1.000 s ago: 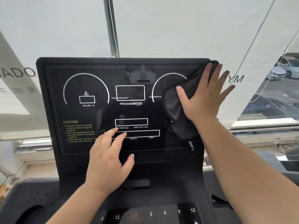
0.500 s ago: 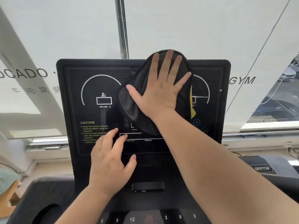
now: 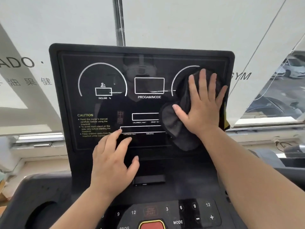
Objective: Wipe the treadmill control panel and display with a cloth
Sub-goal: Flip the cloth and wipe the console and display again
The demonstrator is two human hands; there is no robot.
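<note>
A pale window blind (image 3: 181, 22) is seen behind everything, above and beyond the working hand. The black display (image 3: 149, 106) is shown upright. Most of its glass lies to the left of the grip, and only its right edge lies beyond it. The button panel (image 3: 166, 210) is set well below the grip, nearer the person, and is judged not yet wiped.

The dark cloth (image 3: 175, 124) is held flat against the right side of the display, directly under the palm, with a loose fold spilling out below and to the left of the thumb. The right hand (image 3: 203, 106) is laid wide on the cloth with its fingers straight and spread, so nothing is clenched. The left hand (image 3: 112, 164) is rested by its fingertips on the display's lower edge, below and left of the grip, and holds nothing.

The step in hand is judged to be wiping the display. The next stroke calls for steady palm pressure carried leftward across the uncovered glass, and the bracing hand must be lifted from its path.
</note>
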